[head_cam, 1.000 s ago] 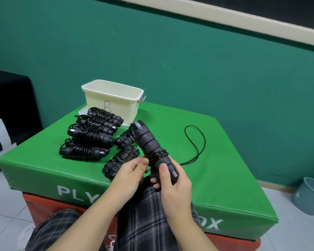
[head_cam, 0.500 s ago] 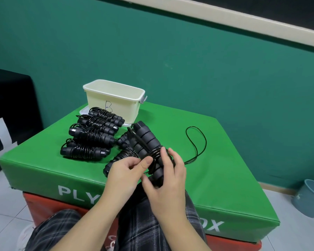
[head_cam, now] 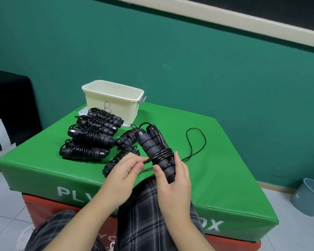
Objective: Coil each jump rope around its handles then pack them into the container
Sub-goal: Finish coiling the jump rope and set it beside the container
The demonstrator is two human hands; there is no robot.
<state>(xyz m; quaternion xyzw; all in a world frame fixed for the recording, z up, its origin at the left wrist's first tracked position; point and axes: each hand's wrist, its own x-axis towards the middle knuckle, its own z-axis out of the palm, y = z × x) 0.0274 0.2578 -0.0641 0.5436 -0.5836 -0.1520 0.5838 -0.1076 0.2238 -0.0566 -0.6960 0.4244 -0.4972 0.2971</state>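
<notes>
Six coiled ropes [head_cam: 91, 138] lay near the container [head_cam: 114, 104]; the right hand [head_cam: 172, 180] gripped the handles [head_cam: 156, 151], the left hand [head_cam: 125, 169] pinched the cord [head_cam: 196, 142], winding unfinished; more wraps seemed needed.

Bare forearms; dark plaid trousers [head_cam: 149, 220] with pale lines.

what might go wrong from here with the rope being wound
The loose rope loop trails on the green box and may snag or tangle as the left hand pulls it in. Only a few turns sit on the handles in the right hand, so they might slip off.
</notes>
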